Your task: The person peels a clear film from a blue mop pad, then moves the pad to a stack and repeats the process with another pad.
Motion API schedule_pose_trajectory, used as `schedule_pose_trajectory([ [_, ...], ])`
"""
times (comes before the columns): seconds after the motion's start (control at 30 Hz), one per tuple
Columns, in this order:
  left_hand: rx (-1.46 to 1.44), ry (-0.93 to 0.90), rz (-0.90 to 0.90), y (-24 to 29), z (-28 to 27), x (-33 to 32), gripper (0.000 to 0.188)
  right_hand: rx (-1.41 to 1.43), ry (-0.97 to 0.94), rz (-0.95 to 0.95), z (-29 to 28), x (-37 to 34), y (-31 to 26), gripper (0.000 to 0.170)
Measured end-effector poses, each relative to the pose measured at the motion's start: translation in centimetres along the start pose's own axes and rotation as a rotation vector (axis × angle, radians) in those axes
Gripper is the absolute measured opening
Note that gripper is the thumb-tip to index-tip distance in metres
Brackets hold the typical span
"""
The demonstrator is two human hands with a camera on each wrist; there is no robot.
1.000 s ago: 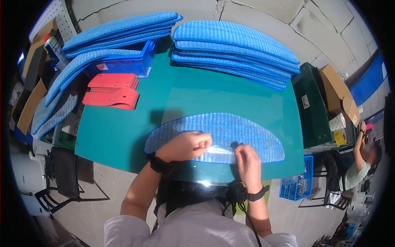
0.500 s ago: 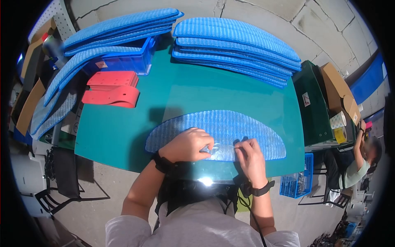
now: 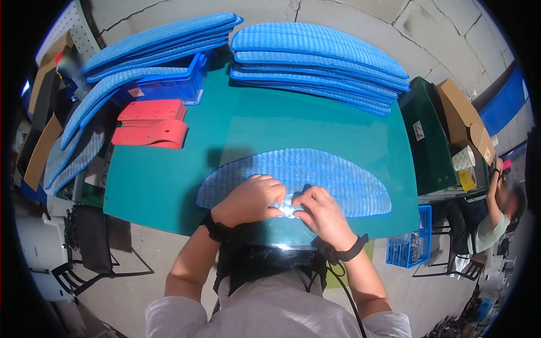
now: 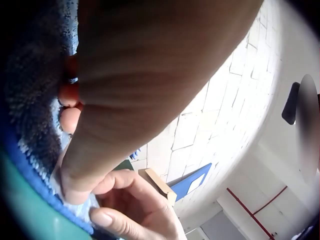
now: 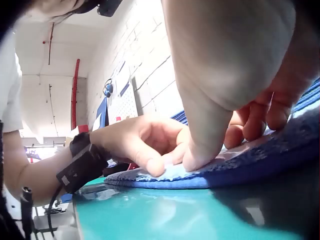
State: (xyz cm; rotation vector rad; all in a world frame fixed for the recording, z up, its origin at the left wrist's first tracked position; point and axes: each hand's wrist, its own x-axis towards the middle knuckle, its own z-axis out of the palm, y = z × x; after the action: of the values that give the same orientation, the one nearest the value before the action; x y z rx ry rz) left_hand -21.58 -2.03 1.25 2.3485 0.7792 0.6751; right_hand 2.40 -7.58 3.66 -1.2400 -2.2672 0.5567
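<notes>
A blue striped mop pad (image 3: 321, 169), half-moon shaped, lies on the green table with its straight edge towards me. At the middle of that edge, a shiny clear plastic film (image 3: 289, 206) lies between my hands, largely covered by the fingers. My left hand (image 3: 251, 200) pinches it from the left, thumb down at the pad's edge. From the right, my right hand (image 3: 324, 214) pinches the film with curled fingers and thumb. Both thumbs (image 5: 197, 159) bear down close together beside the pad's blue border in the right wrist view.
Stacked blue mop pads (image 3: 321, 62) stand at the back of the table (image 3: 270, 124). More pads (image 3: 163, 42) lie over a blue bin (image 3: 189, 84) at left, behind red straps (image 3: 151, 124). A green crate (image 3: 431, 135) borders the right side; another person (image 3: 493, 219) sits beyond.
My right hand has moved left, up to the left hand, and the film stretched between them has become a small bunched patch. The mop pad stays nearly in place.
</notes>
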Motion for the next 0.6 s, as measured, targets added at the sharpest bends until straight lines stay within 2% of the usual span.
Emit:
schedule_pose_trajectory([
  [0.1,0.023,-0.056,-0.099,0.7,-0.7,-0.1,0.031,0.001,0.009,0.073,-1.4,-1.6,0.8,0.029],
  [0.2,0.053,-0.088,-0.116,0.8,-0.8,-0.1,0.032,-0.014,0.05,0.161,-2.2,-2.8,1.3,0.029],
  [0.53,0.094,-0.076,-0.168,1.0,-2.0,-1.2,0.034,0.054,0.1,0.203,-1.4,-3.6,2.1,0.033],
  [0.6,0.12,-0.049,-0.149,0.9,-1.9,-1.2,0.035,0.041,0.159,0.155,-1.1,-3.7,2.3,0.032],
])
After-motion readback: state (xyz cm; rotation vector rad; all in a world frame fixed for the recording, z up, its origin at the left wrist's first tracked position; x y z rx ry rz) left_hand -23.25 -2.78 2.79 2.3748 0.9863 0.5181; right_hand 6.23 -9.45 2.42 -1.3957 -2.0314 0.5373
